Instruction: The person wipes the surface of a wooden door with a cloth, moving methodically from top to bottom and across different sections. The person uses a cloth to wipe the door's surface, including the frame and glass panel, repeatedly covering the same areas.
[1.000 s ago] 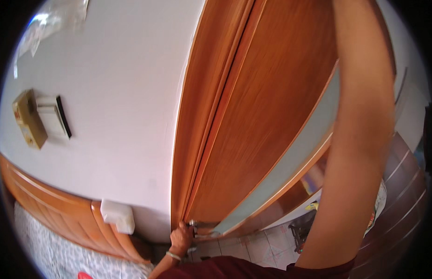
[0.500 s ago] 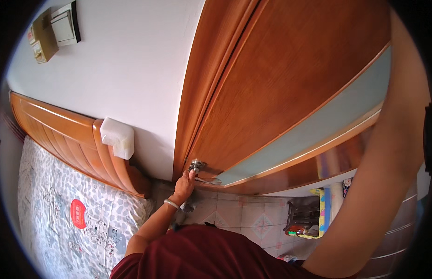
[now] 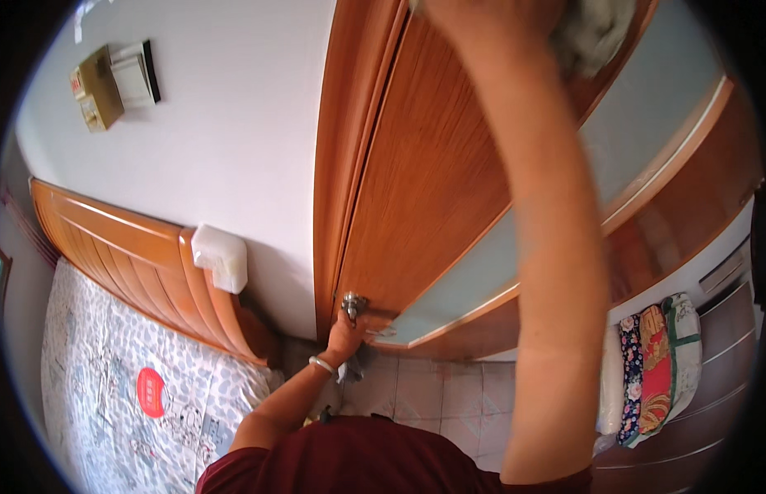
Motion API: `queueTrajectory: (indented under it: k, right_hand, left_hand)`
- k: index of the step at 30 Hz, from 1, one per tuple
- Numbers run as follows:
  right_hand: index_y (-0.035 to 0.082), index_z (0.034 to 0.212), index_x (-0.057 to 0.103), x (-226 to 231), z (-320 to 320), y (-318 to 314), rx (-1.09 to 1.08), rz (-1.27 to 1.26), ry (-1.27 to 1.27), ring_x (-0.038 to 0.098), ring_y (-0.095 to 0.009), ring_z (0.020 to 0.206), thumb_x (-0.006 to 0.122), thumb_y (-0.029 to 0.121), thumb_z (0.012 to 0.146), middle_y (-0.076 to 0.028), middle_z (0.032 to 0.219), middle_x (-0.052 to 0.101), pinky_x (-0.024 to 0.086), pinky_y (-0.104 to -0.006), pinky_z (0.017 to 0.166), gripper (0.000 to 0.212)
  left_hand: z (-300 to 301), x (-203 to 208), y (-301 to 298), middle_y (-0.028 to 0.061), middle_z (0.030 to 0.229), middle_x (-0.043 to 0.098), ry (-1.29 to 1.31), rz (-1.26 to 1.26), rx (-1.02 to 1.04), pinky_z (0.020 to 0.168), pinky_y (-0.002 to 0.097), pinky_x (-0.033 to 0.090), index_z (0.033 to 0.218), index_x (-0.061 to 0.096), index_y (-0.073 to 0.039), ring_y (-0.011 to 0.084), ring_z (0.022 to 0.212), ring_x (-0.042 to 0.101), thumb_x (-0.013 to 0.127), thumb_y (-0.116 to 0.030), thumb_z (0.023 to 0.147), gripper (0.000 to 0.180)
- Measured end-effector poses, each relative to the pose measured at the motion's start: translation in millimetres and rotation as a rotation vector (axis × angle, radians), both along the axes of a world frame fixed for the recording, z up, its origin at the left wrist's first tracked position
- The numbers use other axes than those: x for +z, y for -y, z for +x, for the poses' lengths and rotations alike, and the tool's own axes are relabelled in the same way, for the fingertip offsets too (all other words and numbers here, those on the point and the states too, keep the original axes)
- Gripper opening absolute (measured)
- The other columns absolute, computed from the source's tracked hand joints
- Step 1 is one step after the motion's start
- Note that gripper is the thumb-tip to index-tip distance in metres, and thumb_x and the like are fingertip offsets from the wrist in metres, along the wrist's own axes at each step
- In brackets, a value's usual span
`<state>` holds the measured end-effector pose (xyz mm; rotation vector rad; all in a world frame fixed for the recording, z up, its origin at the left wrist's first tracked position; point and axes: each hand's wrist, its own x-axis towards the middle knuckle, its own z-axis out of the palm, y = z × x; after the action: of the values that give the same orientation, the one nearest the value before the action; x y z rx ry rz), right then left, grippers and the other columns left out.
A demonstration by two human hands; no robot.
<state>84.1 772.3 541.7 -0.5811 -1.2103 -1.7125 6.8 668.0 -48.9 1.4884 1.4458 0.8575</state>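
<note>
My left hand (image 3: 344, 336), with a pale bangle at the wrist, is closed round the metal door handle (image 3: 353, 303). The handle sits low on a brown wooden door (image 3: 432, 165) with a frosted glass strip (image 3: 474, 267). High on the door, at the top edge of the view, my right hand (image 3: 502, 20) is stretched up and partly cut off. A greyish cloth (image 3: 597, 33) shows beside it against the door, and the hand appears to hold it. Motion blurs its fingers.
A bed (image 3: 111, 370) with a patterned sheet and wooden headboard (image 3: 128, 247) stands at the left. A white foam block (image 3: 220, 257) rests on the headboard's end. Switches (image 3: 136, 74) are on the wall. Folded bedding (image 3: 651, 370) lies at the right.
My right arm has swung left and up across the door, bringing the hand and cloth into view at the top. My left hand stays on the handle. The view has shifted slightly.
</note>
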Motion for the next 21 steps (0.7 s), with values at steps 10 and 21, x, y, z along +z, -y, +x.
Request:
queueTrajectory:
  k: [10,21]
  right_hand:
    - [0.005,0.136,0.060,-192.1,-28.0,23.5,0.036,-0.612,-0.131,0.053,-0.039,0.116,0.058,0.021,0.082,-0.014,0.138,0.058,0.038,-0.0614,0.104,0.056]
    - [0.010,0.123,0.071,-405.7,-5.1,47.7,-0.011,-0.860,-0.091,0.055,-0.026,0.100,0.064,0.029,0.083,-0.004,0.115,0.060,0.043,-0.0459,0.091,0.044]
  left_hand:
    - [-85.4,-5.1,-5.0,0.0234,0.097,0.070,-0.044,-0.002,-0.169,0.080,0.0482,0.053,0.106,0.057,0.000,0.0432,0.094,0.068,0.070,-0.041,0.091,0.046]
    - [-198.4,33.8,2.7,0.0215,0.090,0.071,-0.111,0.098,-0.093,0.079,0.0462,0.055,0.100,0.064,0.001,0.0391,0.089,0.070,0.068,-0.032,0.091,0.034]
